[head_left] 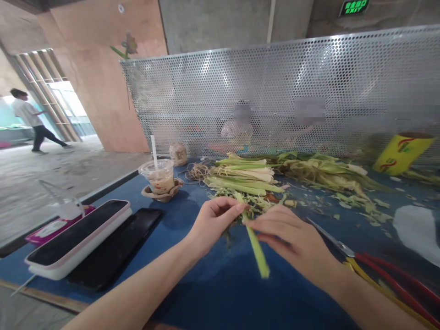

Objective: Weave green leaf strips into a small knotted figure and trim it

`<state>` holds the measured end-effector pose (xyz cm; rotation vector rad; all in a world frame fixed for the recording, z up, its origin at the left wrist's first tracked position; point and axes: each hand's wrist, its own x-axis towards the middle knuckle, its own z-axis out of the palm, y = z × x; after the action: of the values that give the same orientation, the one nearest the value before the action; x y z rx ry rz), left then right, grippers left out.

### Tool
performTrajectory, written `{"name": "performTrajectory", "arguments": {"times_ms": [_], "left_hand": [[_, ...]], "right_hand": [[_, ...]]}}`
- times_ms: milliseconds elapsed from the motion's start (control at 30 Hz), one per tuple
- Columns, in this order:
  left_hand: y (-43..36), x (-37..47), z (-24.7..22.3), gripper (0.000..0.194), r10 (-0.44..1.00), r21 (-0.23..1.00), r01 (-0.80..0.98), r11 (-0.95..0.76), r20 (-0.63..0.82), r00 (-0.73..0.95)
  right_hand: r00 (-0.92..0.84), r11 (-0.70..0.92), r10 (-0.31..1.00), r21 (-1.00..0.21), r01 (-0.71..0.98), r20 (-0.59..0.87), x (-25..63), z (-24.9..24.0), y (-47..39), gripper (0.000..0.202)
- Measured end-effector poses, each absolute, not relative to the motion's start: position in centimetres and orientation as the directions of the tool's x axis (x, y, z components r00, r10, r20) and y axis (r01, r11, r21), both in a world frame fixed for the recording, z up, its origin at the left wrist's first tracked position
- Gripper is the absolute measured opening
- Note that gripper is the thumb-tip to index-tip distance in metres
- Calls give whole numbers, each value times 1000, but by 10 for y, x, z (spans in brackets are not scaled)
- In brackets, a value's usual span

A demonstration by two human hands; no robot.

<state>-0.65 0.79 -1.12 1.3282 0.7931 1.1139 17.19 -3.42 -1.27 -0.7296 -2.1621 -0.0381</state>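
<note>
My left hand [220, 220] pinches the upper part of a pale green plant stalk [257, 252] between thumb and fingers. Close beside it, my right hand [285, 231] grips the same stalk a little lower, and its free end slants down toward me. Just beyond the hands lies a heap of small leafy green sprigs [230, 198]. Behind that is a bundle of cut pale green stalks [240, 176]. Scissors [347, 251] with red and yellow handles lie to the right of my right hand, partly behind my forearm.
A lidded plastic cup [161, 176] with a straw stands in a cardboard holder at left. Nearer are a pink-edged case [79, 238] and a black phone [117, 247]. Leafy husks [326, 176] and a yellow roll [402, 153] lie far right. A perforated metal panel [213, 91] edges the table.
</note>
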Motion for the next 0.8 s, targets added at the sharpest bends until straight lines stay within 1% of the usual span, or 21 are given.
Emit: {"name": "performTrajectory", "arguments": {"times_ms": [67,100,200,267,300,333,400,433,500,567,633,733,800], "left_hand": [[6,-5,-11,22,922,977,-182,-109,168,349],[6,-5,-11,22,919,974,-193,-120,182,350],[5,-3,-12,21,924,969,-189,-160,214,316],[5,-3,-12,22,930,970,-168,-177,221,295],[5,-4,-12,23,932,971,-160,-176,217,291],[5,-4,-12,24,934,973,-157,-166,207,291],[6,-4,-12,25,936,976,-169,-139,185,299],[6,-3,-12,26,935,976,-177,-124,175,310],[7,-2,-13,26,936,978,-180,-105,158,313],[7,-1,-15,25,941,985,-131,-113,148,305],[6,-1,-18,22,937,984,-32,-175,176,301],[4,-2,-20,19,910,940,128,-317,263,322],[2,-2,-19,18,897,912,182,-369,298,325]], "right_hand": [[-484,840,464,-194,507,742,172,-13,-35,21],[-462,829,477,-209,518,748,172,-13,-35,17],[-322,724,609,-342,599,725,171,-16,-34,7],[-236,643,670,-390,659,704,171,-18,-32,5],[-229,624,672,-372,687,704,171,-20,-31,6],[-256,624,660,-326,710,706,171,-21,-29,14],[-355,652,615,-199,732,704,172,-24,-28,31],[-396,665,592,-147,732,702,173,-24,-28,35],[-429,683,555,-96,724,713,174,-24,-28,33],[-437,704,517,-76,706,736,174,-22,-30,23],[-465,741,480,-59,669,744,173,-20,-33,13],[-470,788,456,-96,608,756,171,-17,-35,12],[-449,797,470,-146,586,760,169,-16,-36,14]]}}
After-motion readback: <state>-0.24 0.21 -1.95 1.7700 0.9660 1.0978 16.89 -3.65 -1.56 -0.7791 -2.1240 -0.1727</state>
